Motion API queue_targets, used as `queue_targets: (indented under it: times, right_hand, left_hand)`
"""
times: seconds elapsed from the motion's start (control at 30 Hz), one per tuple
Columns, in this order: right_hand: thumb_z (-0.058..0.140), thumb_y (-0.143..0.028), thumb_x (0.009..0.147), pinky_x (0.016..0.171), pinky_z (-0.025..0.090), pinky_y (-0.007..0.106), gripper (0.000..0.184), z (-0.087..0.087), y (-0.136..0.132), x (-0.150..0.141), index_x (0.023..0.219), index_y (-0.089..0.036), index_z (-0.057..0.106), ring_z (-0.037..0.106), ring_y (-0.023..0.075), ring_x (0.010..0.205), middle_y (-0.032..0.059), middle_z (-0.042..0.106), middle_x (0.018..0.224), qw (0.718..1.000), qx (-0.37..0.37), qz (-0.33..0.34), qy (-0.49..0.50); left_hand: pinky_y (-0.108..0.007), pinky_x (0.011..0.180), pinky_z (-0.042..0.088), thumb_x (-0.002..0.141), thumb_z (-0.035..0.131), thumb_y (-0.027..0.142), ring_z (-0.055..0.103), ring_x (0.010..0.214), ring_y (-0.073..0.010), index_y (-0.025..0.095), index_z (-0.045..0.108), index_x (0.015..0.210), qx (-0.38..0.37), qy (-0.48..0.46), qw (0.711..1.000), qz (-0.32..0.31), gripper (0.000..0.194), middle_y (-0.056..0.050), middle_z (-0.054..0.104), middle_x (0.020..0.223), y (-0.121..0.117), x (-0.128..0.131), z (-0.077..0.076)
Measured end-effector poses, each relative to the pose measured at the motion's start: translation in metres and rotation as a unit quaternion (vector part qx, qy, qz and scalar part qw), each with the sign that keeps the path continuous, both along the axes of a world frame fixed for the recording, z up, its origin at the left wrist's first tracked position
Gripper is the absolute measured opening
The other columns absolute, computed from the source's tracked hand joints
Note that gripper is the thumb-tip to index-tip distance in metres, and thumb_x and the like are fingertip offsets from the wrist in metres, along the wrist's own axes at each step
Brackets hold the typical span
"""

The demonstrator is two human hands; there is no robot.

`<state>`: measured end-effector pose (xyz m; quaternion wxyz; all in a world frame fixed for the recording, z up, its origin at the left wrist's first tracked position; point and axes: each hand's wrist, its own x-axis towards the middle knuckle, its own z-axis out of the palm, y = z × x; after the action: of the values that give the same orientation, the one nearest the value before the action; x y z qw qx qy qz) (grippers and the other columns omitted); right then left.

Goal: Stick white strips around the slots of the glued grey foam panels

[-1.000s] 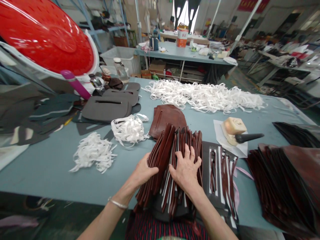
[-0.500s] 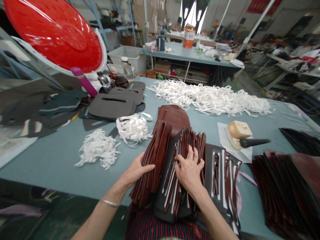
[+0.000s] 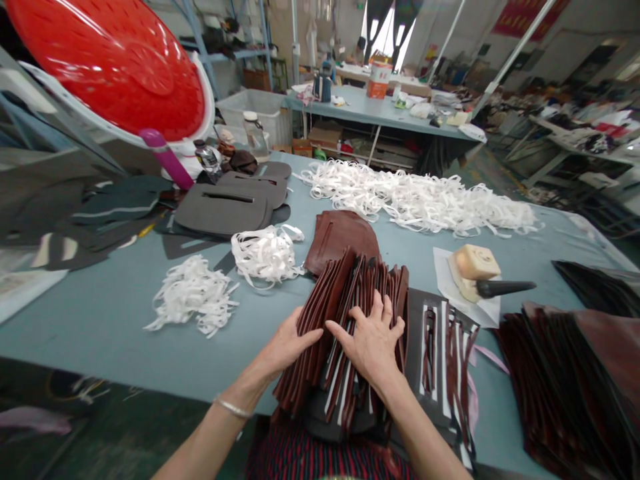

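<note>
My left hand grips a fanned bundle of brown leather pieces, its thumb on the near face and the other fingers mostly hidden behind. Against this bundle lies a row of brown leather pieces with white-edged strips, standing on edge over a dark grey panel. On top of that row rests my right hand, fingers spread and thumb toward the left bundle. A flat brown leather piece lies just beyond. To the right is another grey panel bearing brown and white strips.
White ribbon heaps lie left, with a long white ribbon pile at the back. A yellowish block and black-handled tool sit on paper. Dark brown leather stacks stand right; grey panels and a purple object left.
My left hand has moved right with the brown leather bundle, which now presses against the middle row. My right thumb has stretched out toward it. The view has shifted slightly.
</note>
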<state>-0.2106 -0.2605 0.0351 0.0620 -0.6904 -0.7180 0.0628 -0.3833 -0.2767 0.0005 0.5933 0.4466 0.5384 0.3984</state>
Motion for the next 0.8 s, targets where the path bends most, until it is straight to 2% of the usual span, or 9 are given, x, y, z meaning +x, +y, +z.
queue_targets:
  times: [0.13,0.27,0.37,0.53,0.8]
  right_hand:
    - [0.050,-0.076,0.073,0.099,0.018,0.066,0.061,0.0004,0.0005,-0.0016,0.099,-0.023,0.067,0.014,0.0403,0.139,0.0203,0.026,0.149,1.000,0.002,-0.003,-0.009]
    - [0.061,-0.057,0.075,0.098,0.019,0.065,0.040,-0.0011,0.0000,-0.0015,0.097,-0.023,0.065,0.015,0.0393,0.139,0.0198,0.025,0.150,1.000,-0.005,-0.004,-0.021]
    - [0.062,-0.047,0.075,0.098,0.019,0.064,0.034,-0.0029,-0.0010,-0.0007,0.098,-0.023,0.064,0.015,0.0383,0.139,0.0193,0.025,0.151,1.000,-0.004,-0.004,-0.029]
    - [0.061,-0.046,0.075,0.099,0.018,0.064,0.033,-0.0037,-0.0004,-0.0001,0.098,-0.023,0.064,0.014,0.0383,0.139,0.0184,0.025,0.151,1.000,-0.007,-0.005,-0.030]
    - [0.061,-0.047,0.075,0.098,0.018,0.064,0.033,-0.0035,0.0008,0.0002,0.098,-0.023,0.063,0.015,0.0379,0.139,0.0192,0.024,0.151,1.000,-0.008,-0.005,-0.030]
  left_hand:
    - [-0.040,0.099,0.042,0.075,0.067,0.032,0.056,0.111,-0.0261,0.013,0.050,0.118,0.018,0.023,1.000,-0.003,0.049,-0.011,0.061,0.118,0.0000,0.0035,-0.0036]
    - [-0.040,0.098,0.043,0.076,0.066,0.031,0.056,0.110,-0.0260,0.012,0.050,0.119,0.016,0.014,1.000,-0.002,0.050,-0.011,0.061,0.118,-0.0008,0.0012,-0.0059]
    - [-0.040,0.099,0.042,0.075,0.066,0.031,0.056,0.112,-0.0262,0.012,0.051,0.119,0.006,0.008,1.000,0.005,0.051,-0.011,0.061,0.119,-0.0018,-0.0006,-0.0039]
    - [-0.039,0.099,0.042,0.073,0.067,0.031,0.056,0.111,-0.0264,0.012,0.052,0.119,-0.005,0.011,1.000,0.019,0.051,-0.011,0.062,0.118,-0.0027,-0.0012,-0.0021]
    - [-0.040,0.099,0.042,0.072,0.069,0.033,0.056,0.113,-0.0271,0.013,0.053,0.119,-0.009,-0.012,1.000,0.025,0.054,-0.011,0.062,0.119,-0.0037,-0.0007,-0.0073]
